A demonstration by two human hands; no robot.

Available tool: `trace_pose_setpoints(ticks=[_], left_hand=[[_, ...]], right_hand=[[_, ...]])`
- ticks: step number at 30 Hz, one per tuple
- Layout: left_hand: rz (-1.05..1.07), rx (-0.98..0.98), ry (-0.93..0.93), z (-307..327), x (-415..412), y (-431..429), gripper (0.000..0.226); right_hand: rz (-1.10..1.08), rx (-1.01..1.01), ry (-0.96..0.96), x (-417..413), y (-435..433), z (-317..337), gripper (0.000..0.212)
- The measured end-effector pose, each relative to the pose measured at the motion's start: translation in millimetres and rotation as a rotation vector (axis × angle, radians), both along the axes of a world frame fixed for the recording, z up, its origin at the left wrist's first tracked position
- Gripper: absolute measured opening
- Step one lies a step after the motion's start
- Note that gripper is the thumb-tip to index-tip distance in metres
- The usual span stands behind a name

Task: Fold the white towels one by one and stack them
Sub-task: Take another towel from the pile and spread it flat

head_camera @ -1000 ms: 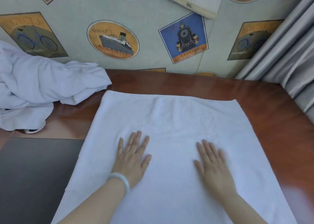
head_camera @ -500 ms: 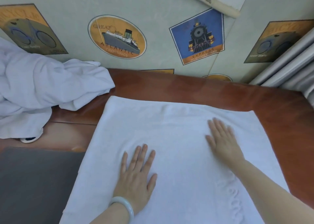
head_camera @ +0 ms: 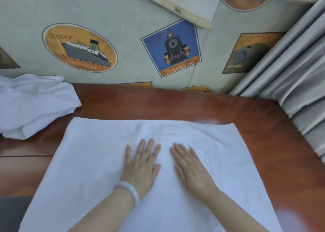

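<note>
A white towel lies spread flat across the middle of the wooden table, its far edge just short of the table's back edge. The left hand and right hand press side by side on its centre, palms down, fingers straight, gripping nothing. This looks like smoothing before a fold; next, both hands probably need to pinch an edge. A heap of unfolded towels sits at the far left corner.

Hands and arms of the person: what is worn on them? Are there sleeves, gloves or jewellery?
No gloves and no sleeves show anywhere in the frame. The left hand has a smooth, rounded, pale whitish bangle round its wrist. The right hand shows no ring, watch or bracelet.
</note>
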State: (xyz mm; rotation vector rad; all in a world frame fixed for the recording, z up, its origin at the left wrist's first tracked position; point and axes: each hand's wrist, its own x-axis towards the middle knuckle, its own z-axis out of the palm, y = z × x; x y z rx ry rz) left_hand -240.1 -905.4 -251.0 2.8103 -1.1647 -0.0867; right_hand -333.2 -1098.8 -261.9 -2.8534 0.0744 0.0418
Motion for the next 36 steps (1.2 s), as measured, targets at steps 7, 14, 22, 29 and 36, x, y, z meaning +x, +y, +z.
trace_pose_setpoints(ticks=[7,14,22,29,36], left_hand=[[0.007,0.037,-0.004,-21.3,10.6,-1.4,0.064],[0.019,0.028,0.045,-18.2,9.3,-2.9,0.064],[0.029,-0.05,0.117,-13.6,14.0,-2.0,0.06],[0.115,0.067,0.093,-14.0,110.4,78.6,0.064],[0.252,0.135,0.093,-11.5,188.3,122.5,0.064]], right_hand=[[-0.397,-0.134,0.098,17.2,-163.6,-4.4,0.063],[-0.586,-0.255,0.205,34.5,-152.0,2.9,0.065],[-0.157,-0.04,0.006,64.0,70.5,-0.5,0.064],[-0.239,-0.108,-0.013,69.4,75.9,-7.6,0.062],[-0.234,-0.176,-0.003,71.1,73.8,-17.3,0.062]])
